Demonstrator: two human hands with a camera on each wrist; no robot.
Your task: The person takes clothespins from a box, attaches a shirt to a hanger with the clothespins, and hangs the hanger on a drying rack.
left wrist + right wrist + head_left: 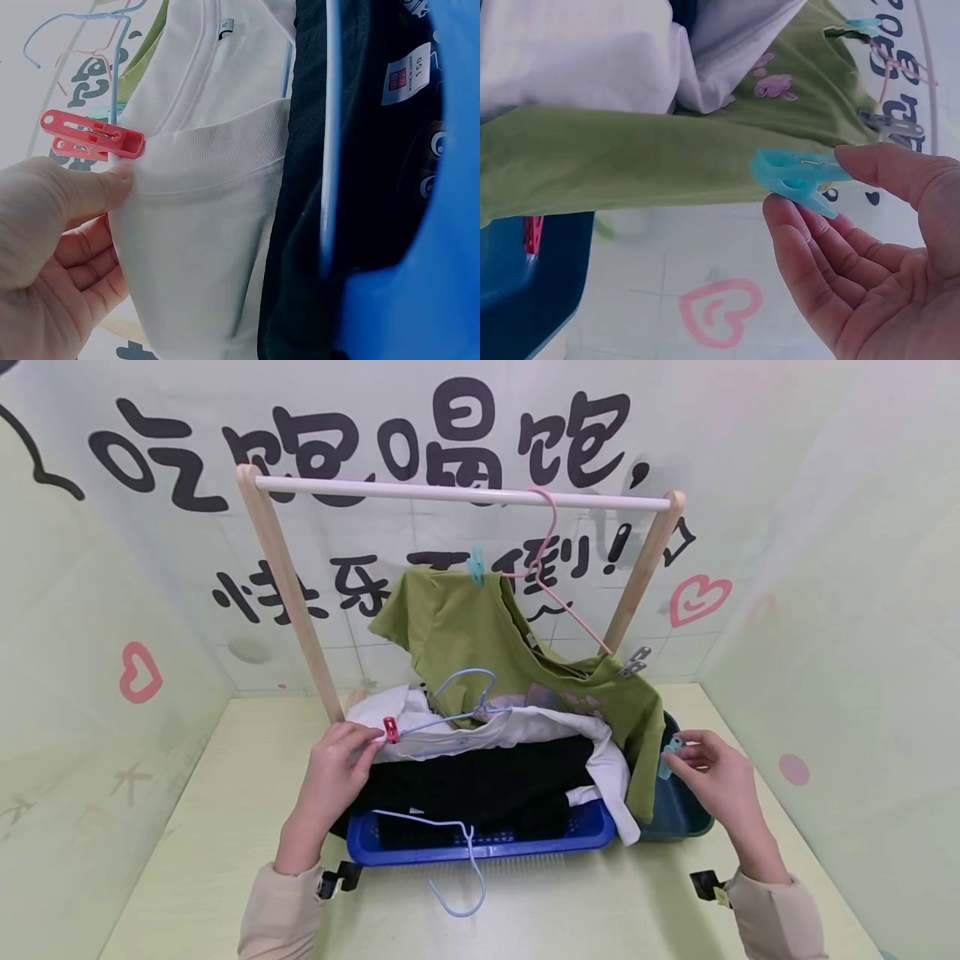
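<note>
At the left, my left hand (339, 768) pinches the edge of a white shirt (199, 232) between thumb and fingers. A red clothespin (94, 139) sits right above the thumb, at the shirt's collar beside a blue hanger (483, 693). My right hand (716, 777) holds a light blue clothespin (799, 176) by thumb and fingertips, in front of the hanging green shirt's sleeve (630, 157). The green shirt (457, 618) hangs lopsided on a pink hanger (553, 535), with a teal clothespin (476, 566) and a grey clothespin (634, 663) on it.
A wooden rack with a white rail (420, 492) stands behind. Below lies a blue basket (480, 852) with black clothing (480, 777) and another blue hanger (471, 852) whose hook sticks out in front. A dark teal bin (678, 814) stands at the right, a red clothespin (532, 234) inside.
</note>
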